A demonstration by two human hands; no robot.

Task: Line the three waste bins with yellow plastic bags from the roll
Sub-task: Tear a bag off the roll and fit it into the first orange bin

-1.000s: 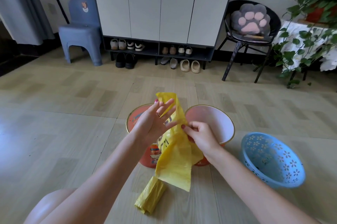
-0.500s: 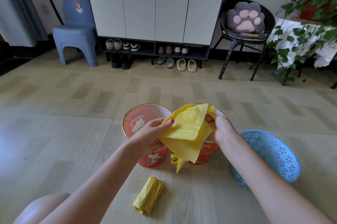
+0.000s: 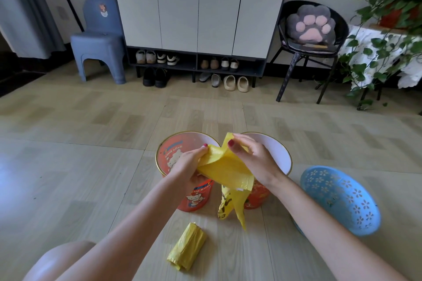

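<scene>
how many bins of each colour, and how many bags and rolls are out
red bins: 2, left one and right one
blue bins: 1
loose yellow bags: 1, held by left hand and right hand
bag rolls: 1, on the floor
total: 5

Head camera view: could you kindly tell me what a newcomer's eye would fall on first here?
First, the bright yellow bag at centre, gripped by the left hand and the right hand above two red bins. Next, the yellow roll lying on the floor in front, and the blue basket bin at right.
</scene>
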